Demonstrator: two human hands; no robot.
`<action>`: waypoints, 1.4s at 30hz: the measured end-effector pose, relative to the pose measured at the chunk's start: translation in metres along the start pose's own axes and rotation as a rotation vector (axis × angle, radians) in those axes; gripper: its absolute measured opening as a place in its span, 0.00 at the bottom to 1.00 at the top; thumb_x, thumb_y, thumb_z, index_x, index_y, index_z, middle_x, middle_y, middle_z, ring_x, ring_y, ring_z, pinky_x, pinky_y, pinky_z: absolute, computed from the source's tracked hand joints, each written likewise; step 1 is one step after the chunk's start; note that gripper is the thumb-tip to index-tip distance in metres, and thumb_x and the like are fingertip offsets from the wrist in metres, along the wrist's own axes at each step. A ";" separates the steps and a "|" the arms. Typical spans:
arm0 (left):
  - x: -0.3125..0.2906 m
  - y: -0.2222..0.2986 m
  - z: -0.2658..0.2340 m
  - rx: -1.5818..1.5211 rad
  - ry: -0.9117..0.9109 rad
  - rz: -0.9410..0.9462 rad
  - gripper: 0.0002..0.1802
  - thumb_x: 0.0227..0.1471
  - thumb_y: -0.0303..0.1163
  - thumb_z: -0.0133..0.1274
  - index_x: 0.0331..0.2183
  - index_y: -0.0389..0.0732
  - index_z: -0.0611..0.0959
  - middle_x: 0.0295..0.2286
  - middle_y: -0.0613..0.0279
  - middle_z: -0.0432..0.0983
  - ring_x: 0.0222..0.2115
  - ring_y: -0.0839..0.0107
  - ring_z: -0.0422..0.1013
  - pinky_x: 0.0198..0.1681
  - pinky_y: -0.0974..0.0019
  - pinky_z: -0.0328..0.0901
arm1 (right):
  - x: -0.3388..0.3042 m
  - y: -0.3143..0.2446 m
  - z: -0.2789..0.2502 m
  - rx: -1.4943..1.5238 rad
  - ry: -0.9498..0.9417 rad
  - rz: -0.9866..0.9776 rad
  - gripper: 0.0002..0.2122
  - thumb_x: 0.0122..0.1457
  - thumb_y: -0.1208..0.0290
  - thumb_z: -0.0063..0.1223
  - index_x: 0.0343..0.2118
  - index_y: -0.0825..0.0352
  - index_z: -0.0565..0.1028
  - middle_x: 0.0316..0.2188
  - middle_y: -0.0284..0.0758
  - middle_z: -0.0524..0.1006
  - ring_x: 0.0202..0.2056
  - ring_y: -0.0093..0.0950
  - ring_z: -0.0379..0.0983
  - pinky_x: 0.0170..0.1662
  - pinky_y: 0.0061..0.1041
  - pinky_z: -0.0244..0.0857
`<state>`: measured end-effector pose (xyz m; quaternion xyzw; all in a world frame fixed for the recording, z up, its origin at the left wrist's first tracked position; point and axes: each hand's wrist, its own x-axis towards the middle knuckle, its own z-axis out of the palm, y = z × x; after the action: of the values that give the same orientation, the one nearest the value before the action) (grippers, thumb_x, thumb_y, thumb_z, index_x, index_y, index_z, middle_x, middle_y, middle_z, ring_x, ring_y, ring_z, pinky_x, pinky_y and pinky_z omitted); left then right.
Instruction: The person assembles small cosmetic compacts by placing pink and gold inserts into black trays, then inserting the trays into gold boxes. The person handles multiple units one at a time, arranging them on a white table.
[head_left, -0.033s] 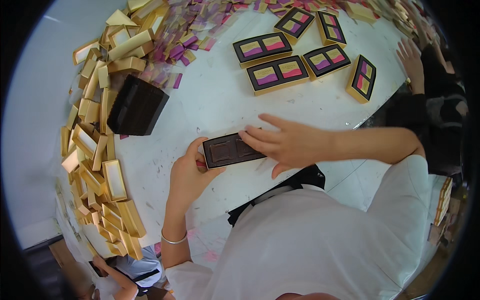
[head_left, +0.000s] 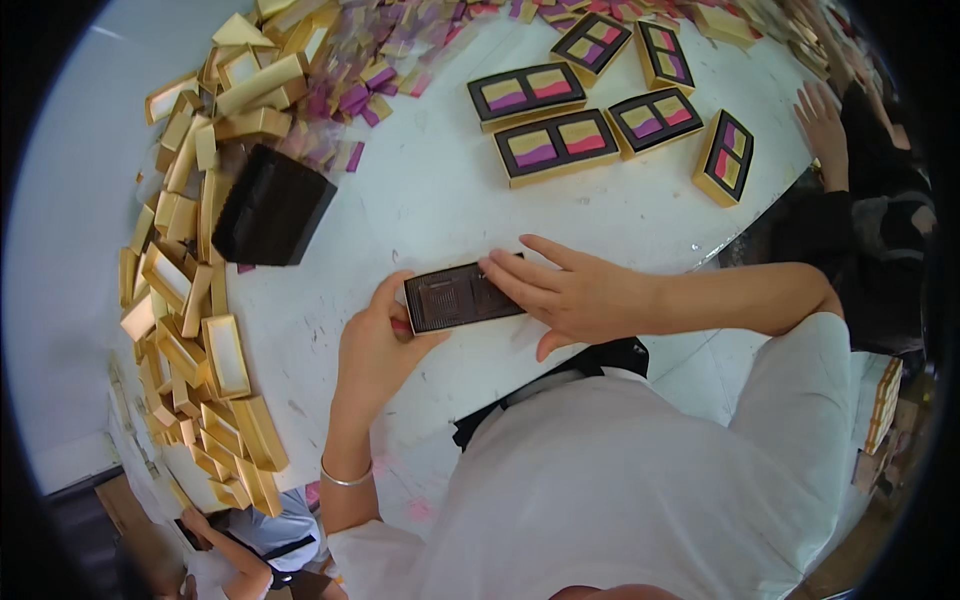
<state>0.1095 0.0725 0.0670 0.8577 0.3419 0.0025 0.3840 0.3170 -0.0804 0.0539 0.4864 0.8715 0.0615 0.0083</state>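
My left hand (head_left: 377, 350) wraps around the left end of a small gold box (head_left: 450, 330) on the table near my body. Inside this box sits a dark plastic insert (head_left: 437, 300) with two square hollows, both without pieces as far as I can see. A bit of pink shows by the left fingers, too little to name. My right hand (head_left: 575, 297) is open, its fingers stretched over the insert's right end, which they partly cover. A stack of dark inserts (head_left: 275, 210) stands to the left, beyond my left hand.
Empty gold boxes (head_left: 228, 355) pile along the table's left edge. Several filled gold boxes (head_left: 555, 147) with purple and pink wrapped pieces stand farther off. Loose wrapped pieces (head_left: 375, 95) heap at the back. Another person's hand (head_left: 822, 125) rests at the right; another person is at lower left.
My right hand's fingers have settled flatter on the right end of the insert. My left hand keeps its hold on the box.
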 end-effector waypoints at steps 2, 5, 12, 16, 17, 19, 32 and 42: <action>-0.004 -0.001 0.003 0.010 0.017 0.009 0.39 0.33 0.27 0.66 0.50 0.36 0.68 0.20 0.60 0.75 0.21 0.74 0.72 0.26 0.73 0.66 | 0.003 -0.003 0.008 0.107 0.041 0.060 0.36 0.50 0.42 0.43 0.44 0.80 0.70 0.56 0.48 0.58 0.59 0.38 0.51 0.59 0.43 0.49; -0.008 -0.002 -0.002 -0.121 0.035 0.005 0.42 0.34 0.26 0.66 0.52 0.37 0.66 0.20 0.61 0.74 0.21 0.74 0.71 0.25 0.73 0.65 | 0.002 0.014 0.000 0.166 0.077 0.028 0.32 0.53 0.45 0.43 0.45 0.76 0.70 0.56 0.48 0.59 0.58 0.39 0.54 0.59 0.44 0.48; -0.019 0.007 -0.016 -1.060 -0.087 -0.048 0.49 0.50 0.70 0.14 0.58 0.41 0.53 0.24 0.57 0.74 0.20 0.76 0.67 0.16 0.77 0.56 | 0.028 0.007 -0.018 0.645 0.719 0.159 0.20 0.44 0.74 0.60 0.43 0.69 0.72 0.42 0.42 0.71 0.40 0.39 0.69 0.41 0.34 0.63; -0.016 0.025 -0.007 -1.201 -0.183 -0.067 0.46 0.51 0.69 0.16 0.58 0.42 0.54 0.29 0.55 0.74 0.21 0.75 0.68 0.15 0.76 0.56 | 0.064 -0.021 -0.027 0.820 0.729 0.158 0.17 0.42 0.76 0.60 0.38 0.70 0.75 0.40 0.39 0.72 0.37 0.35 0.69 0.38 0.32 0.62; -0.016 0.028 -0.005 -1.186 -0.166 -0.012 0.44 0.53 0.67 0.19 0.58 0.42 0.55 0.30 0.56 0.74 0.21 0.75 0.68 0.15 0.76 0.56 | 0.064 -0.022 -0.024 0.731 0.761 0.134 0.17 0.41 0.77 0.59 0.38 0.70 0.75 0.39 0.38 0.72 0.36 0.34 0.69 0.37 0.31 0.63; -0.019 0.035 -0.003 -1.156 -0.135 0.097 0.39 0.57 0.63 0.25 0.58 0.42 0.56 0.30 0.57 0.74 0.21 0.75 0.68 0.16 0.76 0.57 | 0.061 -0.021 -0.020 0.552 0.819 0.087 0.17 0.39 0.78 0.58 0.36 0.70 0.76 0.36 0.37 0.73 0.34 0.32 0.69 0.35 0.29 0.63; -0.010 -0.001 0.000 0.165 0.111 0.235 0.37 0.35 0.43 0.65 0.48 0.41 0.72 0.40 0.59 0.70 0.21 0.66 0.69 0.27 0.66 0.66 | 0.004 -0.007 0.008 0.472 0.708 0.196 0.17 0.39 0.84 0.57 0.37 0.70 0.74 0.28 0.36 0.73 0.28 0.31 0.70 0.31 0.24 0.66; -0.026 0.024 0.042 0.251 0.306 0.060 0.36 0.36 0.48 0.64 0.40 0.31 0.71 0.30 0.55 0.70 0.24 0.60 0.72 0.22 0.63 0.67 | 0.035 -0.008 -0.011 0.194 0.457 0.388 0.12 0.36 0.80 0.54 0.28 0.68 0.68 0.24 0.37 0.68 0.29 0.34 0.65 0.33 0.31 0.60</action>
<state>0.1149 0.0183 0.0599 0.8982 0.3683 0.1015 0.2176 0.2908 -0.0559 0.0657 0.6156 0.7436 0.0862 -0.2461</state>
